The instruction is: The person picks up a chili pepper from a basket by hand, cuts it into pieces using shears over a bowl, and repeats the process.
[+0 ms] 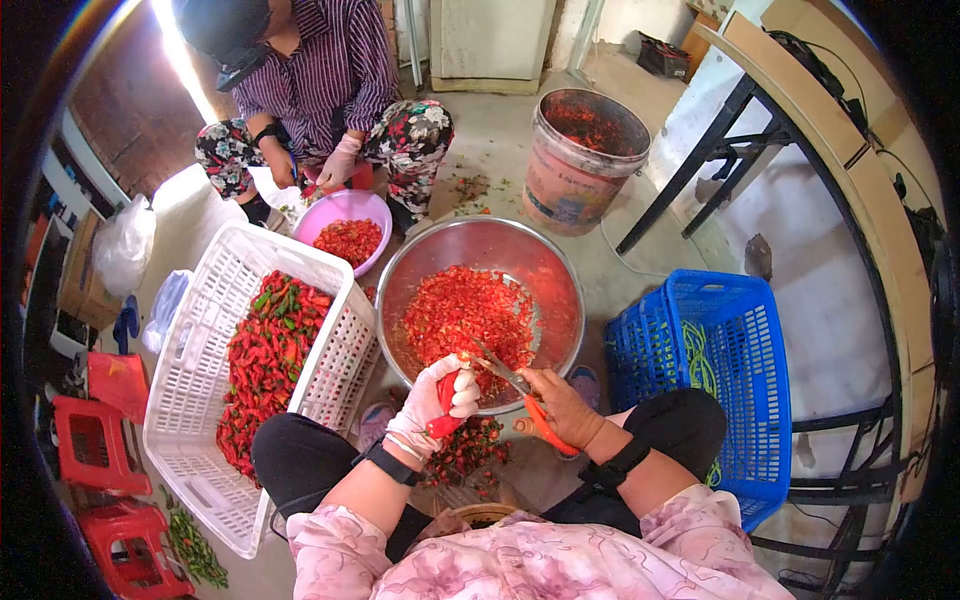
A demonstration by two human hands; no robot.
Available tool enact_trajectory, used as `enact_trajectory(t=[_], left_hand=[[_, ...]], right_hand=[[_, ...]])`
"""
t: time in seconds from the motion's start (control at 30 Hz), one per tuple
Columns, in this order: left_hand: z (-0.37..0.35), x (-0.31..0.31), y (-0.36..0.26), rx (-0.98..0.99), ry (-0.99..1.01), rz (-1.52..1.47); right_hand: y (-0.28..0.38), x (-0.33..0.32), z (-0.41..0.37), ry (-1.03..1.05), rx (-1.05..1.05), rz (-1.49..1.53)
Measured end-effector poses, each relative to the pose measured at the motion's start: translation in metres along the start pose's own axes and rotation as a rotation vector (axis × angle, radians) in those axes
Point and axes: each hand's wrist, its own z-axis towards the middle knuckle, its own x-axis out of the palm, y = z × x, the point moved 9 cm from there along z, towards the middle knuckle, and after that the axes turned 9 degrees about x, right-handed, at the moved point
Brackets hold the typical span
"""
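Observation:
My left hand (pixel 440 405), in a white glove, is closed round red peppers (pixel 445 424) over the near rim of a large metal bowl (pixel 560 270). Chopped red pepper (pixel 465 315) covers much of the bowl's bottom. My bare right hand (pixel 565 408) grips orange-handled scissors (pixel 540 420), whose blades point up and left, beside the fingers of my left hand. To the left, a white plastic basket (pixel 185 400) holds whole red peppers (pixel 270 350), some with green parts. Pepper scraps (pixel 470 450) lie below my hands, between my legs.
A co-worker (pixel 320 80) crouches at the upper left by a pink bowl (pixel 382 212) of chopped pepper. A stained bucket (pixel 575 180) stands beyond the metal bowl. Blue baskets (pixel 745 400) are at the right, near a table (pixel 880 250). Red stools (pixel 95 440) stand at the left.

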Motion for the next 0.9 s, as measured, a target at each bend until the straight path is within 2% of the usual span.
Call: enact_trajectory(t=[0.17, 0.23, 0.33, 0.57, 0.67, 0.73, 0.9], left_hand=[[-0.005, 0.012, 0.005, 0.006, -0.036, -0.085], [-0.005, 0.008, 0.007, -0.005, -0.018, -0.025], [-0.005, 0.007, 0.01, -0.036, 0.011, -0.029], [-0.001, -0.009, 0.012, -0.004, -0.078, -0.032], [-0.001, -0.01, 0.008, 0.058, -0.073, 0.052], [-0.003, -0.012, 0.001, 0.151, -0.15, 0.148], [-0.003, -0.014, -0.002, 0.176, -0.195, 0.259]], right_hand=[[0.013, -0.001, 0.001, -0.1, -0.139, -0.224], [-0.003, 0.005, 0.002, -0.041, -0.025, -0.188], [-0.01, 0.01, 0.001, 0.014, 0.038, -0.161], [0.006, 0.005, 0.001, -0.074, -0.053, -0.234], [0.0, 0.008, 0.0, -0.093, -0.038, -0.304], [-0.003, 0.009, 0.0, -0.063, 0.01, -0.321], [-0.004, 0.01, 0.0, -0.047, 0.019, -0.221]])
